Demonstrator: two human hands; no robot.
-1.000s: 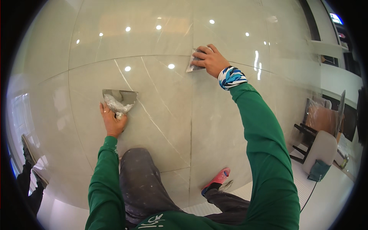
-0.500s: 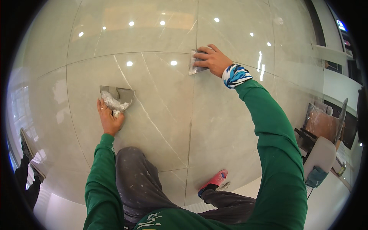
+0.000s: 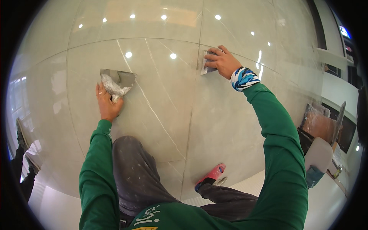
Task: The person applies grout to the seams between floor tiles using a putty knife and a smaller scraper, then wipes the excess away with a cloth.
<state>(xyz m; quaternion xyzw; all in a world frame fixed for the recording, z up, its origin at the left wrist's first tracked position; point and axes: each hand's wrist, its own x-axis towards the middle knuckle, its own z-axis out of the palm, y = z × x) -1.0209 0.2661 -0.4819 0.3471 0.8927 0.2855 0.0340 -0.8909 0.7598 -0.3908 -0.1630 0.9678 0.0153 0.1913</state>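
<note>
My left hand (image 3: 108, 102) is wrapped round the handle of a wide putty knife (image 3: 127, 78), held above the floor tiles. A lump of greyish-white paste (image 3: 114, 88) covers much of its blade, and the handle is mostly hidden in my palm. Out to the far right, my right hand (image 3: 225, 63) grips a small flat scraper (image 3: 206, 68), its fingers pressed over the blade's top. The scraper's edge rests on or close to the glossy beige tile, just right of a thin dark joint (image 3: 193, 92). Nearby, this joint meets another running crosswise.
My foot in a red sandal (image 3: 216, 172) rests at the lower middle, beside my bent knee (image 3: 132, 153). At the right stand a padded grey chair (image 3: 320, 153) and plastic-wrapped brown furniture (image 3: 320, 124). Lamp reflections shine on the tiles (image 3: 153, 71).
My right hand has drawn the scraper rightward, from the joint onto the tile beside it. My left hand with the putty knife sits farther forward in the view, which has shifted slightly.
</note>
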